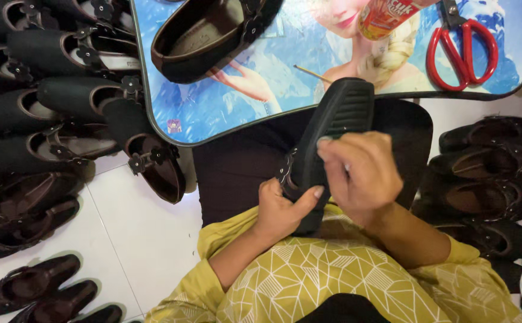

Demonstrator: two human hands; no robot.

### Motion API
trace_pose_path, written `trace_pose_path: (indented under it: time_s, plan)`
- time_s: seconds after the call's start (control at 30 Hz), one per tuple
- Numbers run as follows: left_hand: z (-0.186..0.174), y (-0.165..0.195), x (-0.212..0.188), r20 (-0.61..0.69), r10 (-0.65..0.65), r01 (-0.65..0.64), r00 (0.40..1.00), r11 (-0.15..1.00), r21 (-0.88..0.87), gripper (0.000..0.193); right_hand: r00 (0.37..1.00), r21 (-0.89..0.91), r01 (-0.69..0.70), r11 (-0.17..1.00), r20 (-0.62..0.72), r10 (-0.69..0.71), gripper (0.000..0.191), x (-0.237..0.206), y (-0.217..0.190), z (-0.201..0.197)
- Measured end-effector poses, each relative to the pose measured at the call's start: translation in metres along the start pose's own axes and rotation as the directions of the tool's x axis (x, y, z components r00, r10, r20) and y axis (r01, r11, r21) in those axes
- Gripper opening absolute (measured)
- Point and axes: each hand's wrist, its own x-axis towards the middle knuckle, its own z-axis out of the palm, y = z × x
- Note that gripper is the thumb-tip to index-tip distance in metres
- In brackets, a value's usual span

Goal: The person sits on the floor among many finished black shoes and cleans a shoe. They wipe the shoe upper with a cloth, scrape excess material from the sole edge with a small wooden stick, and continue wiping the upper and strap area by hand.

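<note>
My left hand (282, 209) wraps the heel end of a black shoe (327, 140), thumb stretched across its ribbed sole, fingers clamped around the upper. My right hand (359, 176) sits just beside it, fingers curled together and pressed onto the sole's edge, gripping the same shoe from the other side. The shoe is turned sole-up and tilted, its toe pointing away from my hands toward the low table (213, 101), its flower trim showing just above my left thumb. Beyond my hands, on the picture-printed tabletop, a dark brown shoe (207, 36) lies on its side, with a thin stick (312, 73) between it and the held shoe's toe. Farther beyond my right hand are red-handled scissors (461, 51) and an orange tube (386, 15). Well out past my left hand, rows of dark shoes (52, 101) cover the white floor (141, 227); more dark shoes (488, 179) are stacked just past my right forearm. Both arms wear yellow patterned sleeves (309, 275).
</note>
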Motion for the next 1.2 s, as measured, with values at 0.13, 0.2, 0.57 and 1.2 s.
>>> trace_pose_path:
  time_s: [0.13, 0.2, 0.57, 1.2]
  plan:
    - [-0.003, 0.004, -0.003, 0.011, 0.004, -0.005, 1.000, 0.994, 0.108, 0.015, 0.998, -0.163, -0.039, 0.986, -0.059, 0.030, 0.016, -0.005, 0.015, -0.003]
    - [-0.006, 0.005, -0.001, -0.016, 0.013, -0.010, 1.000, 0.985, 0.171, 0.017, 0.998, -0.111, -0.040, 0.993, -0.058, 0.033, 0.017, -0.008, 0.020, -0.007]
    - [-0.017, 0.016, -0.001, 0.026, 0.158, -0.157, 0.987, 0.924, 0.348, 0.018, 0.999, -0.004, -0.003, 1.000, 0.036, 0.003, 0.027, -0.004, 0.008, -0.015]
    - [-0.038, 0.002, -0.003, 0.035, 0.514, -0.387, 0.857, 0.598, 0.702, 0.031, 0.652, 0.477, -0.663, 0.577, -0.012, 0.758, 0.005, -0.025, 0.029, -0.021]
